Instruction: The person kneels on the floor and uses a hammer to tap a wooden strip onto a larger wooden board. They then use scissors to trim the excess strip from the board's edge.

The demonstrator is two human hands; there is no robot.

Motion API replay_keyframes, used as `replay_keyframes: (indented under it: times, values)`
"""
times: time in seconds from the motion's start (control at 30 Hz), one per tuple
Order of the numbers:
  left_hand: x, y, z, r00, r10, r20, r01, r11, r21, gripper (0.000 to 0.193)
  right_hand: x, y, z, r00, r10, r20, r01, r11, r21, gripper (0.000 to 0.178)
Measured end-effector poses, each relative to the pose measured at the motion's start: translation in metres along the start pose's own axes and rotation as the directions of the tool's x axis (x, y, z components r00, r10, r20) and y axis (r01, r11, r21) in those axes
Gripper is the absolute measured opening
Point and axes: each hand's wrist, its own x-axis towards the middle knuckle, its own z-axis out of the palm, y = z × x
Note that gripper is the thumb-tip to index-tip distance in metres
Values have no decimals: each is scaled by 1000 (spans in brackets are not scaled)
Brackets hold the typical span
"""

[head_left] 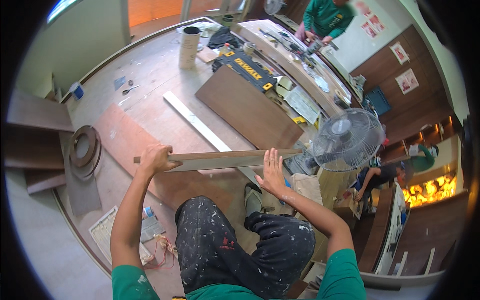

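Note:
Across my lap, at knee height, a flat board (pixel 220 162) with a brown wooden edge and a pale face is held on its side. My left hand (pixel 157 159) is closed round it near its left end, thumb on the near face. Toward the right end, my right hand (pixel 272 173) rests its palm against the board with the fingers stretched upward. Below and beyond the board lie a reddish-brown sheet (pixel 125 132) and a long white strip (pixel 195 121) on the floor.
A brown panel (pixel 247 107) leans by a black and yellow toolbox (pixel 243 67). The standing fan (pixel 345 137) is close on my right. Brown rings (pixel 85 147), a cardboard tube (pixel 189 47) and scissors (pixel 131 89) lie or stand around. Two co-workers are at the right, one at a cluttered bench (pixel 280 47).

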Motion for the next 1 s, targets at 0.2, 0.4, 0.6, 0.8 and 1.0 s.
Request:
replay_keyframes:
  times: [0.2, 0.4, 0.6, 0.8, 1.0]
  values:
    - [-7, -7, 9, 999, 43, 1, -43, 999, -11, 51, 36, -100, -15, 926, -367, 89, 369, 930, 1, 111]
    - [-43, -48, -19, 996, -90, -15, 90, 996, 4, 40, 56, -146, -17, 892, -434, 129, 447, 890, -88, 117]
    - [-128, -152, 37, 859, -485, -165, 143, 536, -832, 45, 62, -154, -16, 891, -437, 119, 449, 889, -93, 121]
    - [-79, -67, 94, 499, -774, -389, -264, 292, -919, 41, 60, -149, -18, 888, -435, 153, 453, 884, -115, 122]
    - [-46, -31, 89, 572, -783, -245, -162, 185, -969, 32, 64, -112, -31, 857, -502, 118, 486, 862, 143, 102]
